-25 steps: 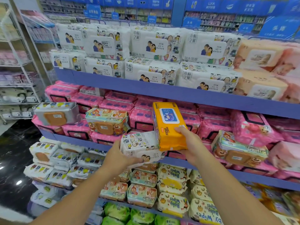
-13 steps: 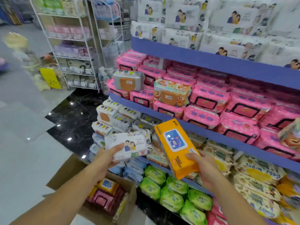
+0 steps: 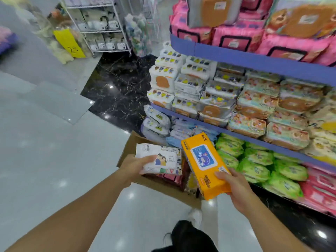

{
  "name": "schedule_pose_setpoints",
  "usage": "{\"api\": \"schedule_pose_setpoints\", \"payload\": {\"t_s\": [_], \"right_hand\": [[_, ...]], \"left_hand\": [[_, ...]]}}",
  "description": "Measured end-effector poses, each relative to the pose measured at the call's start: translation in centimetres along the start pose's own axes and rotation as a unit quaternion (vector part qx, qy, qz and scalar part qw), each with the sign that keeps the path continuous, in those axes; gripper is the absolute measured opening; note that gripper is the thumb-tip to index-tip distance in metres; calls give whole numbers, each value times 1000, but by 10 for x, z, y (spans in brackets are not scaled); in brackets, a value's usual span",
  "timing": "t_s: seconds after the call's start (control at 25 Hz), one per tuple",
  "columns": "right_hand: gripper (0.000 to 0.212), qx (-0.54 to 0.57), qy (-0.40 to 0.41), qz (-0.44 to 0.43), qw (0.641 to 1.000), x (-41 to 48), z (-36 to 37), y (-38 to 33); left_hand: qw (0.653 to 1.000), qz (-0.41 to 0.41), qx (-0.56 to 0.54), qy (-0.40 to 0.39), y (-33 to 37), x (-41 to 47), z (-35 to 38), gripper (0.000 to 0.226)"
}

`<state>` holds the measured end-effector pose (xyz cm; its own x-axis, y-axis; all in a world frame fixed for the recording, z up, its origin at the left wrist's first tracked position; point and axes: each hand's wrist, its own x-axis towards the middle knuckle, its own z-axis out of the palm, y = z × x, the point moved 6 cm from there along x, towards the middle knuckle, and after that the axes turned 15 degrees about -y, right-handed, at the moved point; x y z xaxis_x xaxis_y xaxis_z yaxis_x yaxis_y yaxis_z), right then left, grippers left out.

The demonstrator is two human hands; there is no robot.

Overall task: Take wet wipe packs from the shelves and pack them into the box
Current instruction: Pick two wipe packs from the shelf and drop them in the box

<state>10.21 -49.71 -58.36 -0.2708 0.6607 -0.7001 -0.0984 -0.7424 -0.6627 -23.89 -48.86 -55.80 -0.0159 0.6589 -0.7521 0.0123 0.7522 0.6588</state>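
Two wet wipe packs are held over the cardboard box, which stands open on the floor. Head view: the left grip curls round the left end of the white pack, thumb on top, directly above the box. The right grip clasps the near end of the orange pack, tilted above the box's right side. Pink packs lie inside the box. Stocked shelves rise just right of the box.
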Motion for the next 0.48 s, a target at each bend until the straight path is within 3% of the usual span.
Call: {"api": "schedule_pose_setpoints", "payload": {"t_s": [0.08,0.2,0.36,0.48], "right_hand": [[54,-17,-3,29,999,17,8,25],[36,1,30,72,997,52,15,65],[42,67,87,147,983,118,31,126],[48,118,157,181,964,171,34,159]], "left_hand": [[999,-26,23,-6,-13,25,-12,30],[996,-64,55,-23,-36,80,-31,48],[987,-108,101,-62,-68,163,-54,55],[980,-118,130,-92,-91,229,-60,35]]}}
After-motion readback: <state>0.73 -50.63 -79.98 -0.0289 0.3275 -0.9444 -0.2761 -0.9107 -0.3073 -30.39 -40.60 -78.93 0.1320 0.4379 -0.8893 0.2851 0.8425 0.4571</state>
